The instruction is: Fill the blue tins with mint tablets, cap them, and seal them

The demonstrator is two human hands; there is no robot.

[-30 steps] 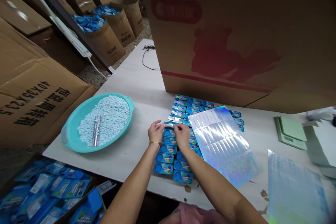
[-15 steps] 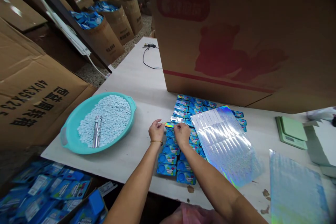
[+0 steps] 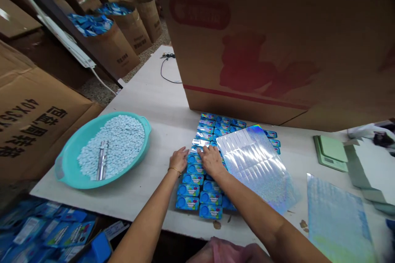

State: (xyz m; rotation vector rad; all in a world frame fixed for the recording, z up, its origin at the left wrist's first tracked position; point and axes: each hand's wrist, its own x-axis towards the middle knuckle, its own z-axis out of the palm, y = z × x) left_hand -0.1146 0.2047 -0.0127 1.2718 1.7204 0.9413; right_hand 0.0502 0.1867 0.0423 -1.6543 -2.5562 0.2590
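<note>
Rows of small blue candy boxes (image 3: 188, 190) lie flat on the table, several with shiny strips across them. My left hand (image 3: 179, 160) is at the left end of one box in the middle of the left column, fingertips against its edge and nothing held that I can see. Over that same box, my right hand (image 3: 211, 160) rests with fingers spread, its fingertips pressing on the top where a shiny sticker strip lies. Right of it, a holographic sticker sheet (image 3: 256, 164) covers part of the boxes, some of its strips peeled away.
A turquoise basin (image 3: 61, 168) of pale blue candies stands left, with a metal tube (image 3: 101, 160) in it. A large carton (image 3: 247, 90) walls off the back. At right are a green scale (image 3: 331, 154) and another sheet (image 3: 339, 213). Blue packages (image 3: 31, 230) fill a box below left.
The shiny strip stretched between my hands is now down on a box. My right hand has gone from a pinch to spread fingers on top. The view has shifted slightly right.
</note>
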